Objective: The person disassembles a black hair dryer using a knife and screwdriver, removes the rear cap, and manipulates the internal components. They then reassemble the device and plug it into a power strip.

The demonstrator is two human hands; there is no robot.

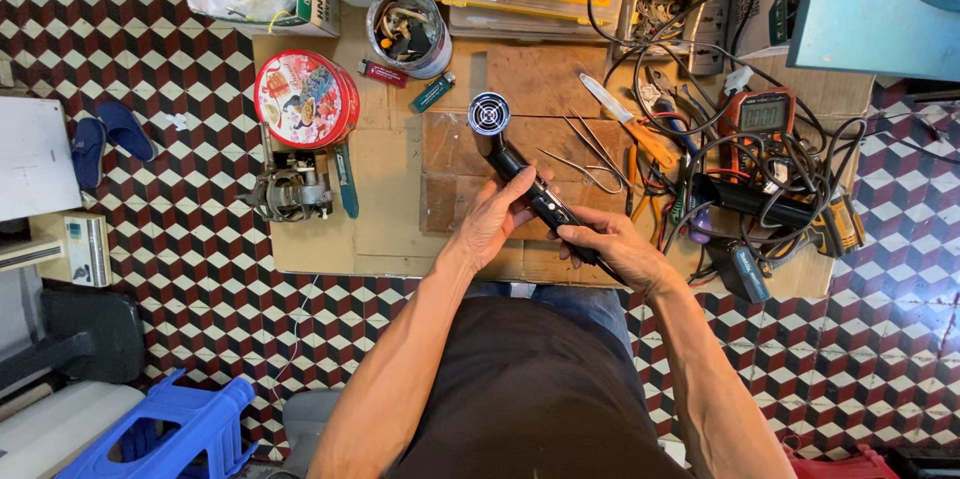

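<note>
**Hands gripping a black hair dryer**

Left hand (497, 222) clasping the black hair dryer (520, 174) mid-body; right hand (615, 249) pinching its handle end. Lying slantwise above the cardboard-covered surface (385, 209), round grille pointing away, tweezers (590, 159) just beside, red round tin (306, 99) well apart.

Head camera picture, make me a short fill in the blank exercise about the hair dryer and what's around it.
1. Both hands, left hand and right hand, hold a black ____.
2. The round tin has a ____ rim.
3. The stool at lower left is ____.
4. The meter lies to the person's ____.

Missing words: hair dryer; red; blue; right
</note>
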